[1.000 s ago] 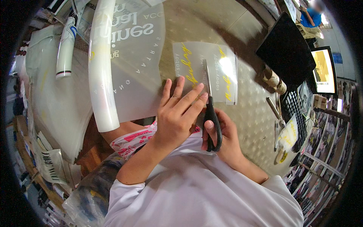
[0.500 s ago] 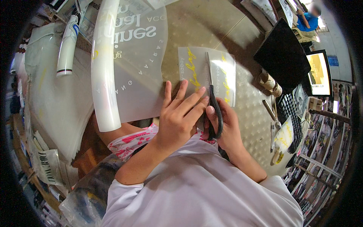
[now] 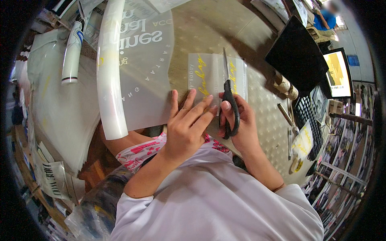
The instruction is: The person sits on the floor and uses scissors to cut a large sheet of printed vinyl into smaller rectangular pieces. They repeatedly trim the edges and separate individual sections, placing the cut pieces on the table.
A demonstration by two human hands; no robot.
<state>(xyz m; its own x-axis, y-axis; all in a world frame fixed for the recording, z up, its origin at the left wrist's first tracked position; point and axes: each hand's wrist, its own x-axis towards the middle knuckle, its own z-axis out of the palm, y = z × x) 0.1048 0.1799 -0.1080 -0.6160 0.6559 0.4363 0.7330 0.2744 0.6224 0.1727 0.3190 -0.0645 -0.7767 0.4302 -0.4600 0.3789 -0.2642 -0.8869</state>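
A translucent film sheet [image 3: 194, 64] with yellow script and pale lettering lies on the table in front of me. My left hand [image 3: 189, 124] rests open, fingers spread, with its fingertips on the near part of this sheet. In my right hand [image 3: 243, 126] is a pair of scissors [image 3: 231, 104] with black handles. Their blades point away from me and look closed, lying over the sheet between its two yellow scripts. Whether the sheet is cut through there I cannot tell. My right fingers are partly hidden behind the handles.
To the left lies a large clear film [image 3: 146, 92] with white lettering, its edge rolled into a tube [image 3: 110, 80]. A dark flat panel [image 3: 295, 56], a keyboard [image 3: 311, 120] and a lit monitor [image 3: 338, 74] stand at the right. Far right, a person in blue [image 3: 325, 20] sits.
The scissors and my right hand have moved slightly farther from me. The right part of the sheet has shifted a little to the left. My left hand stays nearly in place.
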